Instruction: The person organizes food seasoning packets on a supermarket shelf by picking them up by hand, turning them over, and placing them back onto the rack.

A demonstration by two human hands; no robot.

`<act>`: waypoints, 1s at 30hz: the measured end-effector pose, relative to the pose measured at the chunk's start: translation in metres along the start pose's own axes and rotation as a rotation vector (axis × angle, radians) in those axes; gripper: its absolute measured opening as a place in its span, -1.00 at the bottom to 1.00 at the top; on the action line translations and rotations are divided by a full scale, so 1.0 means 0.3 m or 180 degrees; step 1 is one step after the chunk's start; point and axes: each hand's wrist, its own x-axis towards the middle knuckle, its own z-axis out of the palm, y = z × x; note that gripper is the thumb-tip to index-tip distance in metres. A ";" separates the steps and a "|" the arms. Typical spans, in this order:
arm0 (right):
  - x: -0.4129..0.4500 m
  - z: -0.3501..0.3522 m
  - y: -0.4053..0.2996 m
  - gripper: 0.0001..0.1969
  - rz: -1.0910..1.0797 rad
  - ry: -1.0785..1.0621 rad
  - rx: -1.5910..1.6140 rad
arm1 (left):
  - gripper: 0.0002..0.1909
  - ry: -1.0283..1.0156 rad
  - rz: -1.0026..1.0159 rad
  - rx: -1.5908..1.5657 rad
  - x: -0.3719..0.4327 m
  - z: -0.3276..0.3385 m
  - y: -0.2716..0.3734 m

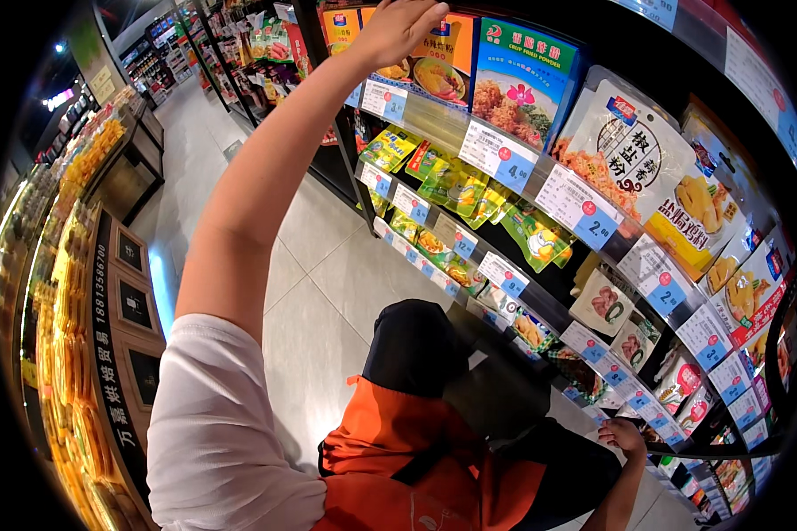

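My left hand (402, 30) reaches up to the top of an orange box of frying powder (442, 63) on the shelf; its fingers are stretched out over the box, partly cut off by the picture's edge. Beside that box stands a blue and green box of frying powder (528, 83). To its right are white seasoning pouches (627, 143). My right hand (621, 436) is low at the right, fingers curled, near the price tags (644, 405) of a lower shelf; whether it touches the shelf edge I cannot tell.
Lower shelves hold green and yellow packets (455, 186) behind a rail of price tags. A dark post stands left of the shelves. My knees and an orange apron (398, 425) are below me. Across the tiled aisle (312, 265), a lit counter holds stacked packaged goods (73, 292).
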 end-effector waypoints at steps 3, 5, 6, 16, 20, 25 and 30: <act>0.001 0.004 -0.005 -0.82 0.0008 -0.0010 0.0052 | -0.50 0.0150 0.0271 0.0361 0.008 0.004 -0.036; 0.006 0.009 -0.013 -0.82 -0.0001 -0.0020 0.0045 | -0.36 -0.0001 0.0433 0.0610 0.010 -0.016 -0.068; 0.004 0.006 -0.007 -0.82 0.0040 0.0003 0.0038 | -0.36 -0.0002 0.0437 0.0585 0.012 -0.034 -0.029; 0.014 -0.004 0.008 -0.75 0.0182 -0.0012 0.0024 | -0.39 -0.0893 0.0350 0.0871 0.060 -0.074 0.008; 0.016 -0.005 0.013 -0.76 0.0162 -0.0024 0.0031 | -0.42 -0.0763 0.0477 0.0977 0.047 -0.064 -0.009; -0.004 0.003 -0.003 -0.83 0.0108 0.0028 0.0121 | -0.36 -0.1032 0.0176 0.0598 0.043 -0.082 0.016; 0.003 0.003 -0.004 -0.74 0.0090 0.0025 0.0072 | -0.24 -0.0136 0.0534 0.0750 -0.013 -0.013 -0.281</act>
